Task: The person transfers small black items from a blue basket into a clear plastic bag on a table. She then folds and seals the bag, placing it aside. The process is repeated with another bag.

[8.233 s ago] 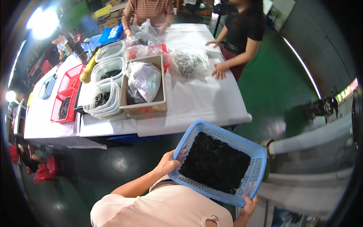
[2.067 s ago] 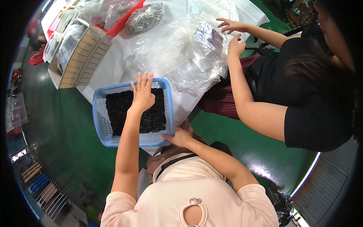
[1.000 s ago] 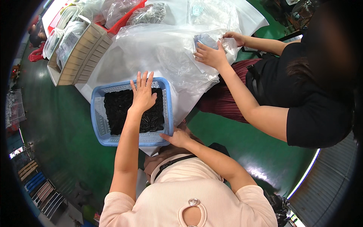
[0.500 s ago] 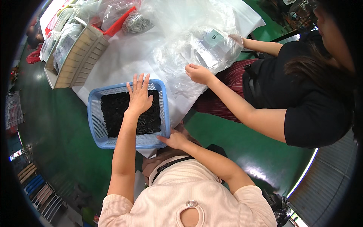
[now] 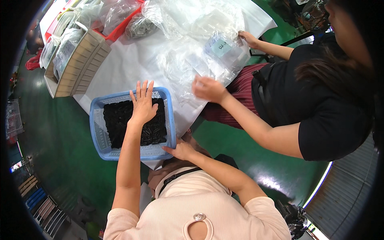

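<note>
Black pieces (image 5: 120, 120) under left hand (image 5: 142, 108)

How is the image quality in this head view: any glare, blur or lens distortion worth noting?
Head view: strong fisheye bending, with a black vignette ring; the white table edge curves. Glare washes out the clear plastic bags. A co-worker's hand is motion-blurred. The blue basket, left hand and right hand are sharp.

Blue basket (image 5: 101, 136), black contents (image 5: 120, 124), white table (image 5: 132, 64), green floor (image 5: 60, 152).
</note>
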### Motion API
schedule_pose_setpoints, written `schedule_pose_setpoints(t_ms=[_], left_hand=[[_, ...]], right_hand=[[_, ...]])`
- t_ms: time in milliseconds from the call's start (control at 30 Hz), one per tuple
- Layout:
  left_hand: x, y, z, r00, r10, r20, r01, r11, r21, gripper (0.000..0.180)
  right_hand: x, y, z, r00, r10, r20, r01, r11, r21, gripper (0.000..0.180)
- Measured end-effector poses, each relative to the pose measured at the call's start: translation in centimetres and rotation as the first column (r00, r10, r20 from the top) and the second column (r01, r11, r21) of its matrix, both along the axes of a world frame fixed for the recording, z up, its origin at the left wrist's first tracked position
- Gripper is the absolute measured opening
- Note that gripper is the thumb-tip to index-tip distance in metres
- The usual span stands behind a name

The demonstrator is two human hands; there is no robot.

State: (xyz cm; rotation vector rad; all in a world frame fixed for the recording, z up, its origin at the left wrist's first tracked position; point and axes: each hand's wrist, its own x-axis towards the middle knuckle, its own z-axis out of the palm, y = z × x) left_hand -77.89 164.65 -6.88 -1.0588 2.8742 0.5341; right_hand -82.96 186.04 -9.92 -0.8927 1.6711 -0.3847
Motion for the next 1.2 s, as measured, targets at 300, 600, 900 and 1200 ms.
schedule_pose_setpoints(t_ms=[300, 600, 900, 1200], left_hand=[[-0.2, -0.1, 0.3, 1.0, 0.002, 0.022, -0.003, 1.0, 0.025, 0.087], [-0.2, -0.1, -0.1, 1.0, -0.01, 0.02, 0.009, 1.0, 0.014, 0.087], [1.0, -0.8, -0.3, 1.0, 0.0, 0.0, 0.0, 0.994, 0.109, 0.084], [21.2, -7.3, 2.3, 0.842, 0.467, -0.271, -0.513, 0.847, -0.136, 0.066]], right_hand=[[0.6, 0.4, -1.9, 0.997, 0.047, -0.054, -0.048, 0.999, -0.005, 0.098], [0.3, 0.3, -0.9, 0.999, 0.034, -0.011, -0.034, 0.999, 0.017, 0.1], [0.7, 0.4, -0.2, 0.994, -0.085, -0.065, 0.078, 0.991, -0.108, 0.088], [0.0, -0.9, 0.6, 0.922, -0.378, 0.083, 0.387, 0.9, -0.202, 0.069]])
